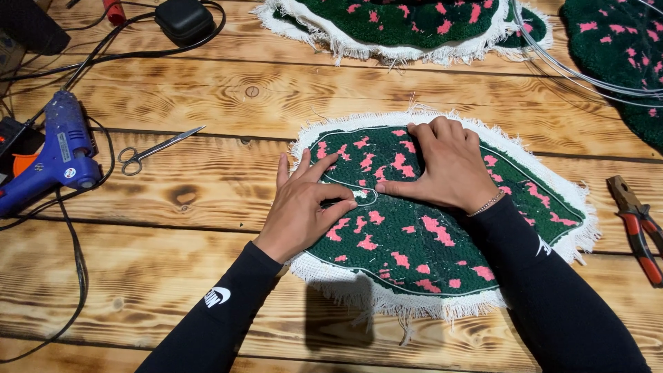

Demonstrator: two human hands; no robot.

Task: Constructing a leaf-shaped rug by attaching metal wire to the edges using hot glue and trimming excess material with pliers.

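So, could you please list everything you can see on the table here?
tufted piece: one, dark green with pink patches, white fringed edge, centre, under both hands
similar tufted pieces: two, top and top right
glue gun: one, blue, left
scissors: one, metal, beside the gun
pliers: one, red-handled, right edge
black case: one, top left
wooden table: one, brown
left hand: flat on the piece
right hand: pressing the piece

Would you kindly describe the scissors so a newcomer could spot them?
On the wooden plank table, look left of the green and pink tufted rug piece, beside the blue glue gun. The small steel scissors lie there, the only slim, all-metal tool.
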